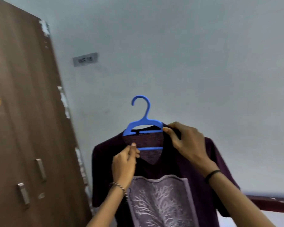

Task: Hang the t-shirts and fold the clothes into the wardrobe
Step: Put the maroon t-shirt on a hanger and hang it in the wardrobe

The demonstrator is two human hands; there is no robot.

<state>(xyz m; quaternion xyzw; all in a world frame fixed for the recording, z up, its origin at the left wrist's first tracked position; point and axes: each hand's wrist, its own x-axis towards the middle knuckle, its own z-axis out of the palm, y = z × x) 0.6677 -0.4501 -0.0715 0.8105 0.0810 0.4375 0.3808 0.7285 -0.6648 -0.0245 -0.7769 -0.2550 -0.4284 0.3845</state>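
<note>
The brown wardrobe (23, 112) stands at the left, its doors seemingly closed, and the dark purple t-shirt (105, 161) is held up in front of the wall just to its right. The blue hanger (143, 123) sits in the neck opening, its bars running left to right and its hook upright, on no rail yet. The left hand (124, 163), nearer the wardrobe, pinches the collar by the lower bar, while the right hand (185, 141) grips the collar at the hanger's right end.
</note>
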